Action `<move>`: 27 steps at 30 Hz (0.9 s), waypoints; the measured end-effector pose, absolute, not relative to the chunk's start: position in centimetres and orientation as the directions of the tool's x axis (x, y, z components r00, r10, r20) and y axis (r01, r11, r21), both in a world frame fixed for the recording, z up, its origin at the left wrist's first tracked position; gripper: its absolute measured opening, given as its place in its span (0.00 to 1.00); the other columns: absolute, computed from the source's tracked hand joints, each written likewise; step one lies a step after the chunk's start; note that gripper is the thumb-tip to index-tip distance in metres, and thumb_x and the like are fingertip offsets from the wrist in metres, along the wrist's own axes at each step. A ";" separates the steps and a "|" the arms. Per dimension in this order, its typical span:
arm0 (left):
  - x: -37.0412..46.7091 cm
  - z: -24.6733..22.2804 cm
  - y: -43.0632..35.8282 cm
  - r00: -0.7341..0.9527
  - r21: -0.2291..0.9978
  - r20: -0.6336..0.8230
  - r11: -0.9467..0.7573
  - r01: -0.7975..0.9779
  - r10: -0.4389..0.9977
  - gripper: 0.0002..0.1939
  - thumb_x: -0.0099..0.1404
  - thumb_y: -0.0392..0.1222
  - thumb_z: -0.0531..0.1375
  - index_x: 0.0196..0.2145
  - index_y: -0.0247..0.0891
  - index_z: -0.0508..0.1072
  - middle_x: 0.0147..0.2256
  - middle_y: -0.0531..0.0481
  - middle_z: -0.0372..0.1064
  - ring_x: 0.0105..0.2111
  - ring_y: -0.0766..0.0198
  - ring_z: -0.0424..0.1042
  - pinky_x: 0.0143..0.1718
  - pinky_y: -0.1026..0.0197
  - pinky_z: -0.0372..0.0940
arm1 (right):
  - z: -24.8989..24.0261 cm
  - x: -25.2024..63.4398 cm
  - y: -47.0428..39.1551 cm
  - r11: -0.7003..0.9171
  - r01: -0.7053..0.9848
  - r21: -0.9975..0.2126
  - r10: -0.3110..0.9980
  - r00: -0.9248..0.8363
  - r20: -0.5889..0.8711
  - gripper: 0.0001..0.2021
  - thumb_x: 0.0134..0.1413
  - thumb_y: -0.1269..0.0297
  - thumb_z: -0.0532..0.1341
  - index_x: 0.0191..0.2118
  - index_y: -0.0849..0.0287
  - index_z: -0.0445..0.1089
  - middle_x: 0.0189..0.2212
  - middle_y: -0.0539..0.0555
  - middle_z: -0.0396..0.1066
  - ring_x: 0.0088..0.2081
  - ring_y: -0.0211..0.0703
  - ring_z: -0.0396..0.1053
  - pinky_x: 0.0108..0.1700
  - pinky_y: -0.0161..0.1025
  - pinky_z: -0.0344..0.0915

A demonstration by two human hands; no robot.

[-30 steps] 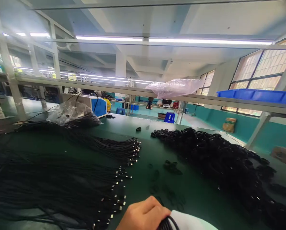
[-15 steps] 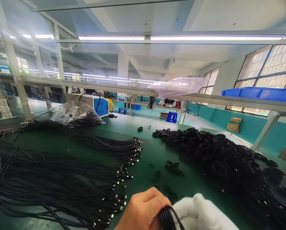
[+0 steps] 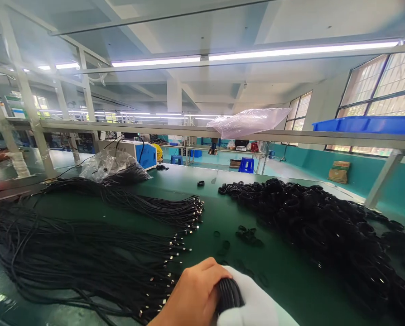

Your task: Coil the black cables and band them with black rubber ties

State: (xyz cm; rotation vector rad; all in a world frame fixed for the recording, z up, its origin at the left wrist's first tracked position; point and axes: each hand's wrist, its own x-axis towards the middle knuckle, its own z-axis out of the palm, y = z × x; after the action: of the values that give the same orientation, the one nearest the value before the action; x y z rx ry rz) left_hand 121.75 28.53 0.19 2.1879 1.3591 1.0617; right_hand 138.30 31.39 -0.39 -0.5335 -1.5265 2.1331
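At the bottom middle, my bare left hand (image 3: pixel 197 292) is closed round a coiled black cable (image 3: pixel 230 294). My right hand (image 3: pixel 257 296), in a white glove, wraps the same coil from the right; its fingertips are partly out of view. To the left, long black cables (image 3: pixel 80 267) with small metal plugs lie side by side. Behind them runs a second bunch of black cables (image 3: pixel 148 206), plug ends pointing right. On the right rises a large heap of coiled black cables (image 3: pixel 311 222). A few small black rings (image 3: pixel 248 235) lie between the cables and the heap.
A clear plastic bag (image 3: pixel 110 165) and a blue and white machine (image 3: pixel 144 154) stand at the back left. Over the green table (image 3: pixel 205 217) runs a shelf rail (image 3: pixel 175 130) bearing a pinkish plastic bag (image 3: pixel 250 122) and a blue tray (image 3: pixel 368 124).
My gloved right hand has closed in over the coil, and the loose strand seen before no longer shows. Both hands have shifted slightly left. The view has tilted a little.
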 end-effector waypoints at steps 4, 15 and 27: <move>122.0 1.4 28.9 0.132 0.799 0.181 -0.224 0.557 0.974 0.19 0.54 0.29 0.54 0.42 0.41 0.71 0.30 0.55 0.67 0.27 0.66 0.65 0.30 0.67 0.60 | -1.6 138.0 32.5 -0.356 -0.155 -0.921 0.548 -0.833 -0.071 0.18 0.52 0.59 0.64 0.45 0.65 0.68 0.36 0.56 0.71 0.35 0.44 0.72 0.34 0.42 0.71; 123.2 -1.0 30.6 -0.056 0.781 -0.036 0.064 0.621 0.998 0.09 0.49 0.31 0.55 0.28 0.41 0.67 0.20 0.59 0.63 0.21 0.67 0.61 0.20 0.67 0.52 | -4.4 136.7 32.8 -0.414 -0.198 -0.889 0.592 -0.800 -0.098 0.20 0.39 0.54 0.68 0.34 0.68 0.73 0.22 0.55 0.70 0.25 0.41 0.71 0.25 0.34 0.68; 123.3 -2.1 29.8 -0.083 0.692 0.093 -0.004 0.722 0.992 0.08 0.48 0.28 0.52 0.22 0.40 0.64 0.23 0.56 0.65 0.24 0.65 0.62 0.25 0.65 0.52 | -5.9 136.0 32.5 -0.506 -0.246 -0.827 0.585 -0.802 -0.119 0.17 0.37 0.63 0.68 0.35 0.68 0.70 0.23 0.55 0.71 0.23 0.37 0.70 0.26 0.30 0.65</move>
State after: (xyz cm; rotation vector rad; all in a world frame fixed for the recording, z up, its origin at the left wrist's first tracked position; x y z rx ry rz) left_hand 123.29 29.80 -2.07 1.7678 1.8511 0.8416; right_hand 136.02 32.47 -5.94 -0.5356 -1.1785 2.3059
